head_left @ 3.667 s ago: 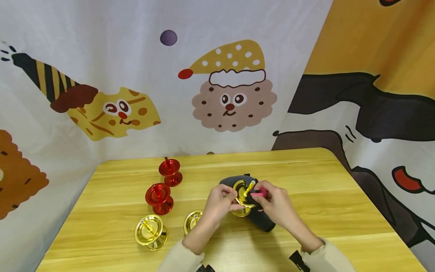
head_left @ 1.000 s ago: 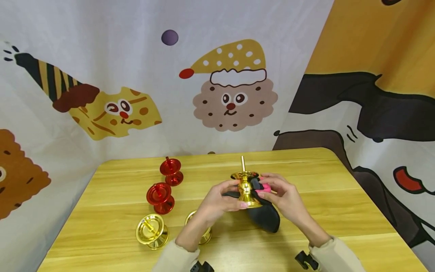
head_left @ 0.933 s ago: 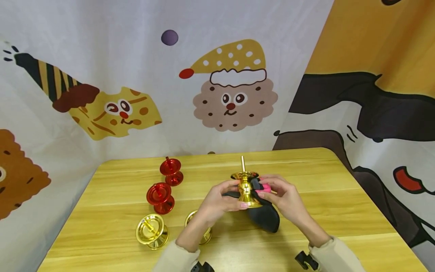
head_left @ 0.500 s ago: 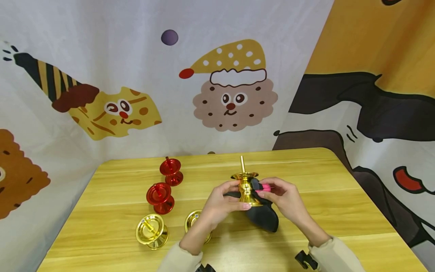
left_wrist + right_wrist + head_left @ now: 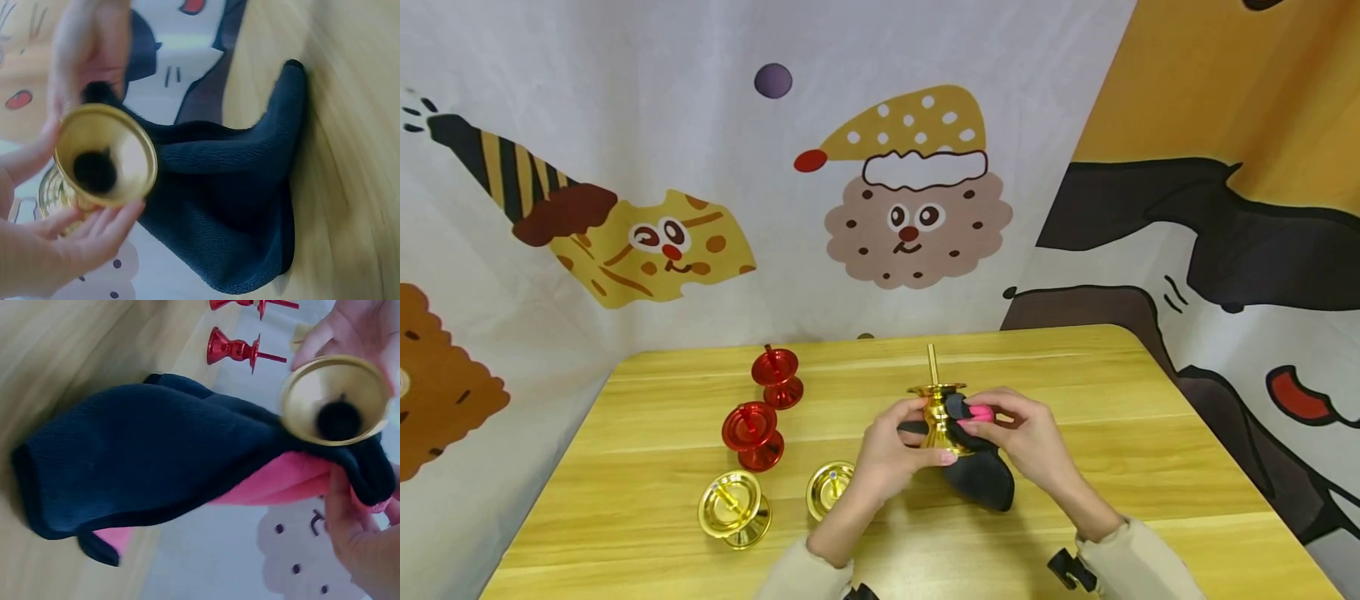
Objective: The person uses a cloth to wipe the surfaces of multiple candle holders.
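My left hand (image 5: 889, 454) grips a gold candle holder (image 5: 937, 421) by its body and foot. The holder is raised off the table, nearly upright, with its thin spike pointing up. In the left wrist view its hollow base (image 5: 128, 150) faces the camera. My right hand (image 5: 1026, 429) pinches a two-sided cloth (image 5: 981, 479), dark blue-grey outside and pink inside, against the holder's right side. The rest of the cloth hangs below, close to the table, as the right wrist view shows. Part of the holder's stem is hidden behind the cloth and fingers.
Two red candle holders (image 5: 749, 425) (image 5: 777, 368) stand on the table's left side. A gold one (image 5: 730, 504) stands in front of them, and another gold one (image 5: 829, 485) is partly behind my left forearm. The wooden table (image 5: 1120, 417) ends at a cartoon-print curtain (image 5: 700, 150).
Since the oldest frame, the gold candle holder has turned from tilted, dish towards the head camera, to nearly upright. In the last second it and both hands shifted slightly left.
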Tool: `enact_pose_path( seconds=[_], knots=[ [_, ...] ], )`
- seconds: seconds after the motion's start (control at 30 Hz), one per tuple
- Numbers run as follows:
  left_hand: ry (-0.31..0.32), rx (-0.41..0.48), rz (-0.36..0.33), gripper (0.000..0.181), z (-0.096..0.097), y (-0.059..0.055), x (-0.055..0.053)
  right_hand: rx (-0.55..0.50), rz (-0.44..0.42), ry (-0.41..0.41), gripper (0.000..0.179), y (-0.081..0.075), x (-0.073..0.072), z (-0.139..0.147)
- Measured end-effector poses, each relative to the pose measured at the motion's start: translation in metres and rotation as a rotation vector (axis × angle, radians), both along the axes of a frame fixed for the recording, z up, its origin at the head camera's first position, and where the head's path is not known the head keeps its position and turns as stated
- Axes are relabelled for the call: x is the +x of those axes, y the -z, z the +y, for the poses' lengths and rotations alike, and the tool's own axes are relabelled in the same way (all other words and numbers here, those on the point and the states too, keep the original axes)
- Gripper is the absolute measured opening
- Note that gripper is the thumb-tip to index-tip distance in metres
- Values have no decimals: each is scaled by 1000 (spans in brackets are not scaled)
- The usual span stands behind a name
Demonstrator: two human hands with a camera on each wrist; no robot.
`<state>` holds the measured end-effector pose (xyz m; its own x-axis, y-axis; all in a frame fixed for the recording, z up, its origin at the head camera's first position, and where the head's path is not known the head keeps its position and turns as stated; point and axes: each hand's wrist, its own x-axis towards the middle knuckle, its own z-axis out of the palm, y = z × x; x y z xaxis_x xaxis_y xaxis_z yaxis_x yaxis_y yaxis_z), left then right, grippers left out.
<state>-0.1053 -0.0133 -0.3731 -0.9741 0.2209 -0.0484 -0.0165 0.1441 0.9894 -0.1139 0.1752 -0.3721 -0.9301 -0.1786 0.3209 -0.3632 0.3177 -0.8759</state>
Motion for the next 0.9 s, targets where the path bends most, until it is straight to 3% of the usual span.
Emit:
enact_pose_path(
  seconds=[0.07,0.13,0.23,0.37,0.47,0.6,0.77,0.9],
  knots=[
    [-29,-63,31,68,3,2,1,48,52,10,23,-2,0,-4],
    [-27,-51,26,67,3,3,0,84,95,19,23,-2,0,-7],
    [29,78,-48,66,-1,2,-2,79,107,9,25,-2,-2,-6],
    [134,295,-184,64,-10,-1,-7,-17,20,-41,28,0,-6,2],
    [173,322,-204,64,-14,-4,-10,-78,-46,-64,29,1,-8,5],
    [166,190,-107,66,-12,-7,-13,-107,-31,-33,28,-1,-7,3],
    [115,4,33,68,-6,-11,-13,27,80,96,28,-8,-3,-12],
    [77,-97,69,68,-3,-11,-16,104,135,158,28,-14,1,-23]
  ],
)
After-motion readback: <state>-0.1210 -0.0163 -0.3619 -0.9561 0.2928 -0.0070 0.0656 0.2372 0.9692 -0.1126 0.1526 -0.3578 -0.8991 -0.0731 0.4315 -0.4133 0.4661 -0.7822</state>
